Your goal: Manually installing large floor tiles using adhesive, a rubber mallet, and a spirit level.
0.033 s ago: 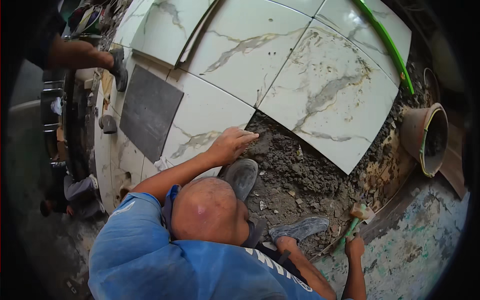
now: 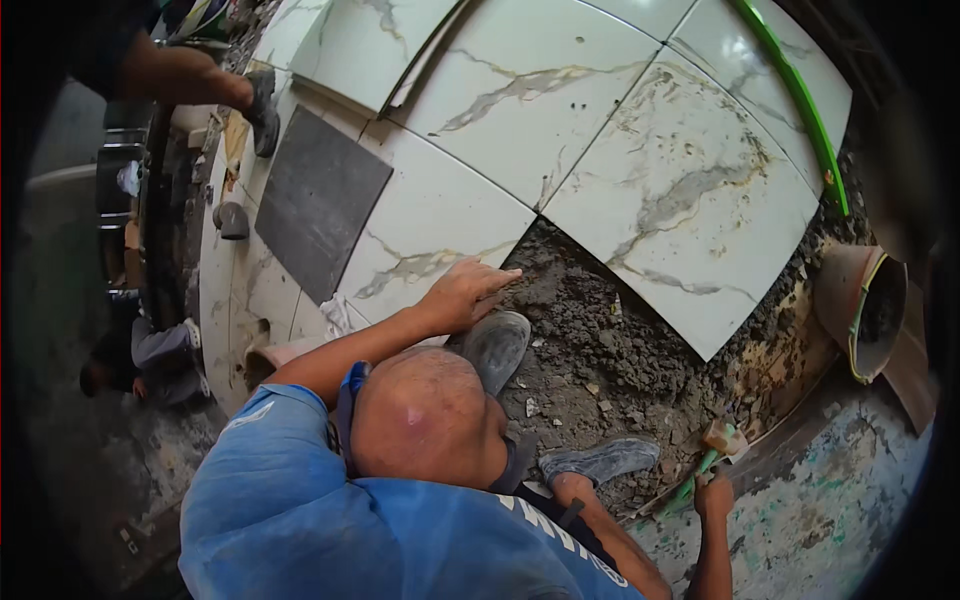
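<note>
My left hand (image 2: 463, 297) is open, its fingers stretched toward the dark, crumbly mortar bed (image 2: 600, 310). It hovers at or rests on the corner of a white, grey-veined tile (image 2: 420, 225); contact is unclear. Down at the right, my right hand (image 2: 713, 494) grips the green handle of a mallet (image 2: 724, 438) with a pale, dirty head. The mallet head is at the mortar's edge. Beyond the bed, a mud-smeared marble-pattern tile (image 2: 690, 210) lies with its near corner jutting over the mortar. My shoes (image 2: 600, 457) are on the mortar.
A bucket (image 2: 868, 310) with grey mix leans at the right. A long green bar (image 2: 800, 100) lies across the far tiles. Left of me are a dark grey square tile (image 2: 322, 205) and a grey pipe piece (image 2: 231, 220). Another person's leg (image 2: 200, 80) stands at upper left; someone else crouches farther left.
The whole view has shifted slightly, so the tiles and bucket sit a little farther right and the tiles' near corners lower. Both hands keep nearly the same pose.
</note>
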`<state>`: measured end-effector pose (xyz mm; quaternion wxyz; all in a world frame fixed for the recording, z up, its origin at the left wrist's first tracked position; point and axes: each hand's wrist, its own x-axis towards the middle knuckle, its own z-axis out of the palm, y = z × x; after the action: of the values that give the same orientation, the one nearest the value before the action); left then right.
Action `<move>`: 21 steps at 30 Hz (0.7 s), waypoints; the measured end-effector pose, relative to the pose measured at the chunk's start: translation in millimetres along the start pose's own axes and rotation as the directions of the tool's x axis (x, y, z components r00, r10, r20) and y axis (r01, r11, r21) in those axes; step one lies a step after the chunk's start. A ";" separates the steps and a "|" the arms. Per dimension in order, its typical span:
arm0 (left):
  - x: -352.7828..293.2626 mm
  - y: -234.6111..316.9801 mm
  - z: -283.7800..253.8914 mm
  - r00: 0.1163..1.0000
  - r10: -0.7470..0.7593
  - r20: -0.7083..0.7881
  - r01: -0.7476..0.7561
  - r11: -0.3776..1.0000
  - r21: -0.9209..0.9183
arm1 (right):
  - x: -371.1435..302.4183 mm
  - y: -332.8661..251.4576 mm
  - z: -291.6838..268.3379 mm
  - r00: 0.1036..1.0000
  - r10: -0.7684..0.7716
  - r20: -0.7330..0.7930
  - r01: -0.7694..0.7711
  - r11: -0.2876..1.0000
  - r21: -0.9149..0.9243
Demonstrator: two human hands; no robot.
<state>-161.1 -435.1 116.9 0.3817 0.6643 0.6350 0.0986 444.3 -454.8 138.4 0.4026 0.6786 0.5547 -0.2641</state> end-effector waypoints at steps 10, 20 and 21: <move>-235.5 61.3 76.2 0.516 -0.855 -0.047 0.801 0.502 -0.326 | 89.8 -157.2 -272.3 0.656 -0.748 -0.102 0.704 0.655 -0.277; -275.3 -53.0 154.9 -0.224 -0.885 -0.409 0.745 0.116 -0.657 | 41.5 -286.2 -304.0 0.468 -0.883 0.029 0.813 0.417 -0.405; -255.7 -77.3 150.6 -0.354 -0.846 -0.400 0.736 0.012 -0.677 | 33.2 -300.8 -293.0 0.459 -0.887 0.052 0.815 0.397 -0.421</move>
<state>-172.3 -735.2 54.7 0.0521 -0.1362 0.9825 0.1162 136.1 -172.8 192.6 0.2832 0.2241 0.8971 -0.2546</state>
